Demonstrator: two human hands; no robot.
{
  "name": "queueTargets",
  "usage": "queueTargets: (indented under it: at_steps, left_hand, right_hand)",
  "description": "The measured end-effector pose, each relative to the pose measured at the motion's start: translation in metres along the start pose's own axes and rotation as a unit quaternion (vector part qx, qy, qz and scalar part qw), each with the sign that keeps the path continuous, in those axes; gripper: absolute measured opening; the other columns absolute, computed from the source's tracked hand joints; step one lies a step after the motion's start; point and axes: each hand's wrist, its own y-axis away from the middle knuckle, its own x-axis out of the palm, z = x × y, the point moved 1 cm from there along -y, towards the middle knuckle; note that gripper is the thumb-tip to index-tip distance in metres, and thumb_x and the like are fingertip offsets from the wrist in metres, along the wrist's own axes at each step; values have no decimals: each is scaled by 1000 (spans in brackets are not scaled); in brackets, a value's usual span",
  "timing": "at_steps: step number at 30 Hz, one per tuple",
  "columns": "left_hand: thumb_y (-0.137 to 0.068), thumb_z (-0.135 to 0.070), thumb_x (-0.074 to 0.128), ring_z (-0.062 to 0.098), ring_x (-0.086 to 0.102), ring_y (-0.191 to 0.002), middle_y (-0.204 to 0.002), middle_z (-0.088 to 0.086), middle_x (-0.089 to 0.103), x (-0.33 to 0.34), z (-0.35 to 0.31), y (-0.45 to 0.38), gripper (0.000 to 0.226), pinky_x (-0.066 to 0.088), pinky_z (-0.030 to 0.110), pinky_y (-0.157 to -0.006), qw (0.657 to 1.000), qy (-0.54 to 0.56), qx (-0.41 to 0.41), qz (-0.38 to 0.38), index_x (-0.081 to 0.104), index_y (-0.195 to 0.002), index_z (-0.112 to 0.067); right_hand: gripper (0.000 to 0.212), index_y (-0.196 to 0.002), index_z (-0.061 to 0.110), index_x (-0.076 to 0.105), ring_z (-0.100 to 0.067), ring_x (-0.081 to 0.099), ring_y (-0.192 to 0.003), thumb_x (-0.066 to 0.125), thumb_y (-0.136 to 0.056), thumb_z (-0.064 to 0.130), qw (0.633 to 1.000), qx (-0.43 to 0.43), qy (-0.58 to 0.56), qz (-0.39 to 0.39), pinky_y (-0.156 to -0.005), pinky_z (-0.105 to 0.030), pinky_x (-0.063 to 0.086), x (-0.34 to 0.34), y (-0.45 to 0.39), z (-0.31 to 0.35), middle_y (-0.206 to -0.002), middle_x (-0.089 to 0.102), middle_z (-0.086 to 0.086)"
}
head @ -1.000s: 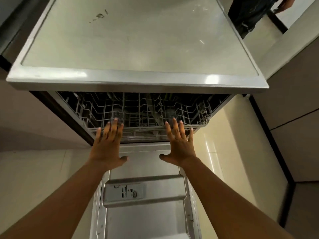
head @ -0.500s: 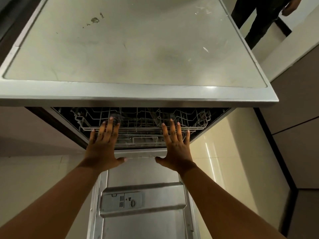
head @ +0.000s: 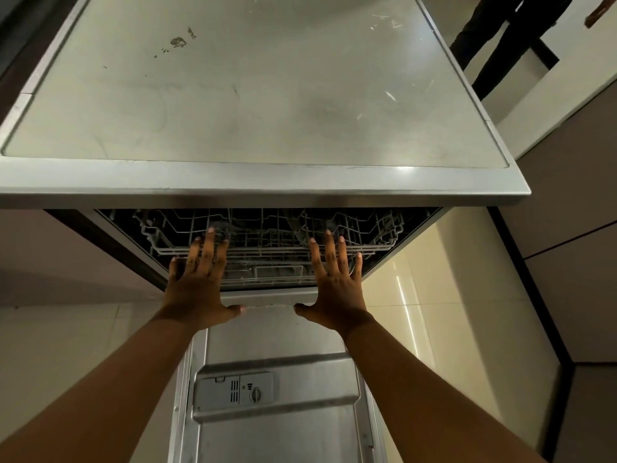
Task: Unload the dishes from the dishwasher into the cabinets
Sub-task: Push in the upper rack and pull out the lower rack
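Observation:
The dishwasher stands open under a steel counter [head: 260,95], its door [head: 277,412] folded down toward me. A grey wire rack [head: 270,238] sits inside the opening, mostly tucked under the counter edge; I make out no dishes in it. My left hand [head: 198,282] lies flat with straight, spread fingers against the rack's front left rim. My right hand [head: 335,282] does the same at the front right. Neither hand holds anything. The back of the rack is hidden in the dark.
A detergent compartment [head: 233,390] is set in the door's inner face. Cream floor tiles [head: 434,295] lie to the right, beside brown cabinet fronts [head: 567,228]. Another person's dark-trousered legs [head: 500,38] stand at the far right behind the counter.
The rack has slid back under the counter edge with both flat hands against its front. My view has moved forward over the counter.

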Motion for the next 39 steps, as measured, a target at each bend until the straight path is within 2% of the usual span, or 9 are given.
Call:
queueTargets:
  at_steps: [10,12,15,19,22,24,27,33,39]
  left_hand:
    - [-61,-79,66,33,-18,-149,-158,7,-32,2,-4,2,137,11,61,-117,999,-8,-3,-35,-17,-153,-19]
    - [-68,-62,74,36,-10,-150,-162,13,-18,8,-9,8,126,15,63,-116,995,7,2,-103,-3,-156,-13]
    - [-91,-45,55,37,-8,-150,-162,20,-11,21,-20,24,89,14,59,-119,982,37,19,-185,5,-156,-11]
    - [-92,-39,41,32,7,-151,-163,18,9,58,-39,43,68,21,57,-118,981,46,59,-176,23,-154,-16]
    - [-92,-33,49,32,46,-134,-143,12,49,90,-50,34,50,45,51,-103,986,70,85,-125,54,-136,-10]
    - [-89,-28,61,31,61,-115,-131,10,57,105,-52,17,43,55,46,-88,991,95,55,-79,61,-127,-8]
    - [-91,-32,62,29,49,-129,-146,10,43,117,-54,-16,59,53,45,-93,995,100,15,5,45,-143,-10]
    - [-93,-39,60,31,-11,-151,-163,8,-18,137,-53,-89,94,30,52,-116,994,53,-2,93,-5,-155,-14]
    - [-90,-31,66,30,-7,-151,-163,13,-15,158,-62,-116,104,12,45,-123,989,78,6,126,-12,-154,-8]
  right_hand:
    - [132,-154,28,-24,-31,-28,-148,70,-70,67,1000,-11,-4,-15,-119,-64,1,-5,3,0,-162,-31,-5]
    - [128,-156,25,-19,-33,-25,-149,72,-72,58,999,-14,-4,-40,-120,-62,3,-7,6,1,-163,-27,-8]
    - [103,-159,20,-7,-33,-17,-152,65,-86,33,994,-21,-36,-102,-123,-56,6,-3,14,4,-165,-16,-13]
    - [62,-150,14,39,-34,35,-143,56,-92,23,976,-40,-39,-210,-114,-47,37,22,38,1,-153,39,-16]
    - [50,-137,13,53,-27,55,-120,60,-88,22,988,-38,-44,-141,-96,-38,52,53,36,-5,-134,55,-9]
    - [53,-139,12,52,-27,55,-123,61,-88,20,995,-42,-49,-74,-97,-38,50,70,20,-9,-136,55,-8]
    - [65,-154,11,30,-27,37,-141,55,-95,16,995,-42,-89,29,-110,-38,42,84,-14,-16,-155,36,-10]
    - [100,-159,13,-1,-28,-1,-154,67,-85,9,983,-33,-109,143,-123,-44,22,112,-86,-9,-167,-3,-8]
    - [106,-159,11,12,-31,26,-148,77,-75,12,983,-16,-111,146,-115,-42,37,137,-96,-5,-164,14,-11]
